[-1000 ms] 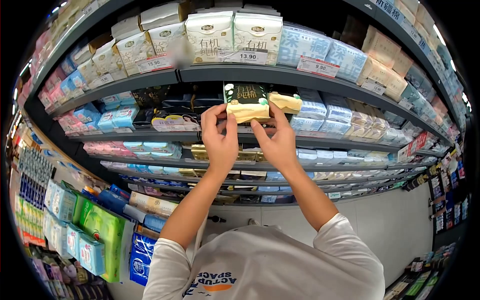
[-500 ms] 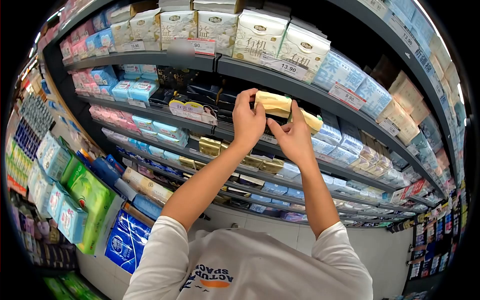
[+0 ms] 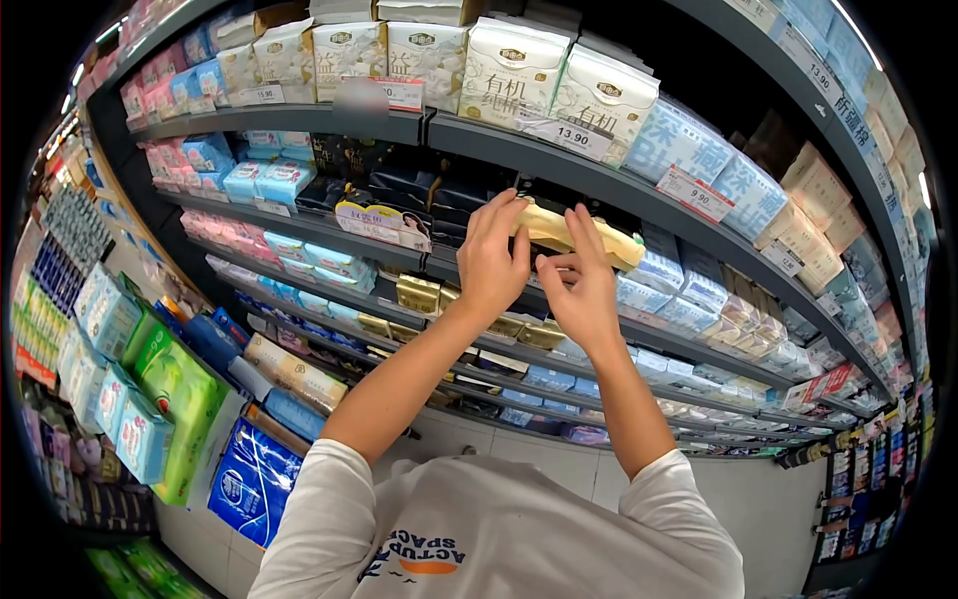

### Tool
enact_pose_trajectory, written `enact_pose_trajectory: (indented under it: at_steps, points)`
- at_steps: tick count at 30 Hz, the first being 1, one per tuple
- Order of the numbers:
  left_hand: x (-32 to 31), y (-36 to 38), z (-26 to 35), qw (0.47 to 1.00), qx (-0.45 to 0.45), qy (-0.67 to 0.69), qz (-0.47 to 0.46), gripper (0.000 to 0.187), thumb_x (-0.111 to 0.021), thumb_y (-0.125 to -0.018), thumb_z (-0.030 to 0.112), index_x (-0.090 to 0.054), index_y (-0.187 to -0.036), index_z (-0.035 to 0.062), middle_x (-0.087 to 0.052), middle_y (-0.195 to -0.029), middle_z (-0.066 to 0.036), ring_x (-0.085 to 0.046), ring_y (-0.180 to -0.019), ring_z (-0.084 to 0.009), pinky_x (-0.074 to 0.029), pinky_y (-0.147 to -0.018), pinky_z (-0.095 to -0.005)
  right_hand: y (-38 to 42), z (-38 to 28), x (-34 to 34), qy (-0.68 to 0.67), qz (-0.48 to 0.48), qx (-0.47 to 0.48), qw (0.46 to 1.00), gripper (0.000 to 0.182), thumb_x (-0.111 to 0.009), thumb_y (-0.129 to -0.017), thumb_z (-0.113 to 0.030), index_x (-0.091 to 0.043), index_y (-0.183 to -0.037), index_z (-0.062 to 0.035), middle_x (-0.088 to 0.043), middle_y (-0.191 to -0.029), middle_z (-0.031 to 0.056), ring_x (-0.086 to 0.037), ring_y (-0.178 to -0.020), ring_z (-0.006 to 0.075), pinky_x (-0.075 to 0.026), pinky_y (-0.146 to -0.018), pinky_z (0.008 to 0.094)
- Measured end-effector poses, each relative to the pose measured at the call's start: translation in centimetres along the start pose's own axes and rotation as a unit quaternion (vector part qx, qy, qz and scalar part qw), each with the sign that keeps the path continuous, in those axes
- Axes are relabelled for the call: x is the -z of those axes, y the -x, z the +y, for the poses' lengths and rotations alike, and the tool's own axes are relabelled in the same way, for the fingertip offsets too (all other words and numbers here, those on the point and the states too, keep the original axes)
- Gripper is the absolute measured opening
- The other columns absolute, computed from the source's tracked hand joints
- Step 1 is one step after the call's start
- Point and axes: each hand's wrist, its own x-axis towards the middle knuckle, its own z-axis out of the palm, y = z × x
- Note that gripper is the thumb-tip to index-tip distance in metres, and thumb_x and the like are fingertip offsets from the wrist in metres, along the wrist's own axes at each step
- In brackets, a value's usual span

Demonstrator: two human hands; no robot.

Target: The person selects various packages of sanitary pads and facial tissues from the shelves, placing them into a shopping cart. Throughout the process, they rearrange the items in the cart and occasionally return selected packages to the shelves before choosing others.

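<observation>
At the left end of a soft yellow pack [image 3: 546, 222] on the second shelf, my left hand [image 3: 493, 255] has its fingers along the end and its thumb at the lower front. My right hand [image 3: 582, 290] lies against the yellow packaging, index and middle fingers stretched up across it, thumb apart. To the right of those fingers shows another yellow pack [image 3: 623, 247]; the border between the two is hidden by my hand. Dark packs [image 3: 462, 205] sit just left of my left hand, and pale blue packs [image 3: 659, 268] lie to the right.
Above my hands runs a shelf edge [image 3: 489, 140] bearing upright white packs [image 3: 511, 72] and a 13.90 price tag [image 3: 566, 137]. A yellow-rimmed sign [image 3: 382, 226] hangs at the left. Lower shelves hold gold packs [image 3: 417, 295]. Stacked green packs [image 3: 190, 399] stand at my left.
The yellow pack at my left hand has tipped and sits lower and deeper on the shelf, its front showing less. My right fingers have moved slightly left over it.
</observation>
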Motion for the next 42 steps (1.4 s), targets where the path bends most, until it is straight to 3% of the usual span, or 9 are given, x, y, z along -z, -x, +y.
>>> enact_pose_trajectory:
  at_steps: [10, 13, 16, 19, 26, 29, 32, 36, 42]
  points:
    - [0.1, 1.4, 1.2, 0.99, -0.13, -0.06, -0.009, 0.03, -0.066, -0.07, 0.0, -0.067, -0.1, 0.0019, -0.061, -0.123, -0.011, -0.053, -0.107, -0.0337, -0.046, -0.091, -0.04, 0.7, 2.5, 1.3, 0.064, 0.152, 0.041, 0.985, 0.036, -0.065, -0.082, -0.001, -0.061, -0.118, 0.0018, -0.053, -0.133, 0.0201, -0.066, -0.064, 0.0151, -0.054, -0.062, 0.0277]
    - [0.3, 1.4, 1.2, 0.99, -0.132, -0.056, -0.02, 0.03, -0.065, -0.071, 0.001, -0.066, -0.101, 0.0021, -0.06, -0.123, -0.013, -0.052, -0.111, -0.0359, -0.043, -0.095, -0.0428, 1.0, 2.3, 1.1, 0.097, 0.133, 0.01, 0.986, 0.038, -0.064, -0.083, -0.002, -0.06, -0.12, 0.0022, -0.052, -0.136, 0.0209, -0.069, -0.072, 0.019, -0.055, -0.065, 0.029]
    - [0.6, 1.6, 1.5, 0.987, -0.151, -0.047, -0.012, 0.033, -0.065, -0.073, 0.001, -0.064, -0.105, 0.0024, -0.058, -0.124, -0.017, -0.052, -0.113, -0.0377, -0.039, -0.097, -0.0456, 1.3, 2.0, 0.7, 0.085, 0.181, 0.135, 0.97, 0.039, -0.063, -0.083, -0.002, -0.059, -0.122, 0.0024, -0.053, -0.133, 0.023, -0.066, -0.102, 0.0312, -0.057, -0.077, 0.0326]
    - [2.3, 2.0, 2.8, 0.988, -0.143, -0.054, -0.004, 0.033, -0.065, -0.075, 0.004, -0.065, -0.107, 0.002, -0.058, -0.125, -0.018, -0.053, -0.114, -0.0362, -0.038, -0.098, -0.0457, 2.2, 0.2, 0.2, 0.09, 0.155, 0.225, 0.958, 0.025, -0.063, -0.078, 0.003, -0.066, -0.103, 0.0017, -0.064, -0.112, 0.0209, -0.065, -0.101, 0.033, -0.054, -0.083, 0.0334]
    - [13.1, 13.1, -1.7, 0.993, 0.04, -0.098, -0.044, 0.03, -0.06, -0.085, -0.001, -0.058, -0.115, -0.0054, -0.057, -0.125, -0.02, -0.052, -0.115, -0.0354, -0.037, -0.101, -0.0435, 8.5, 2.8, -8.3, 0.003, -0.065, 0.178, 0.982, 0.018, -0.063, -0.082, -0.009, -0.062, -0.099, -0.0038, -0.064, -0.089, 0.0117, -0.063, -0.081, 0.0288, -0.052, -0.068, 0.0394]
    - [23.8, 26.3, -4.5, 0.958, 0.224, -0.167, -0.068, 0.019, -0.061, -0.087, 0.005, -0.062, -0.104, -0.0052, -0.063, -0.1, -0.018, -0.059, -0.094, -0.0309, -0.047, -0.086, -0.0393, 13.6, 6.4, -14.2, 0.064, -0.335, 0.037, 0.939, 0.035, -0.064, -0.081, -0.026, -0.063, -0.11, -0.0049, -0.064, -0.102, 0.0156, -0.06, -0.104, 0.0357, -0.049, -0.092, 0.0445]
    - [29.6, 32.4, -0.9, 0.885, 0.408, -0.224, -0.023, 0.013, -0.061, -0.087, 0.004, -0.065, -0.097, -0.0024, -0.065, -0.088, -0.015, -0.062, -0.077, -0.0267, -0.05, -0.072, -0.0348, 16.2, 7.9, -17.8, 0.034, -0.363, -0.045, 0.93, 0.042, -0.066, -0.077, -0.026, -0.065, -0.112, -0.0041, -0.064, -0.11, 0.0213, -0.061, -0.106, 0.0376, -0.049, -0.092, 0.0463]
    - [33.6, 34.6, 2.8, 0.873, 0.325, -0.361, -0.044, 0.011, -0.066, -0.081, 0.006, -0.066, -0.091, 0.0012, -0.066, -0.084, -0.016, -0.063, -0.079, -0.0335, -0.05, -0.074, -0.0398, 16.7, 7.8, -22.2, 0.049, -0.408, -0.039, 0.911, 0.053, -0.067, -0.083, -0.033, -0.057, -0.125, -0.002, -0.055, -0.13, 0.0185, -0.05, -0.12, 0.0369, -0.042, -0.102, 0.044]
    - [37.9, 39.2, 3.6, 0.759, 0.528, -0.378, -0.053, 0.028, -0.064, -0.087, 0.032, -0.071, -0.081, 0.0056, -0.07, -0.081, -0.014, -0.067, -0.075, -0.0334, -0.051, -0.069, -0.0403, 17.3, 8.8, -28.1, 0.087, -0.527, -0.133, 0.835, 0.067, -0.061, -0.086, -0.051, -0.053, -0.13, -0.0007, -0.059, -0.122, 0.0228, -0.057, -0.112, 0.0387, -0.045, -0.096, 0.0448]
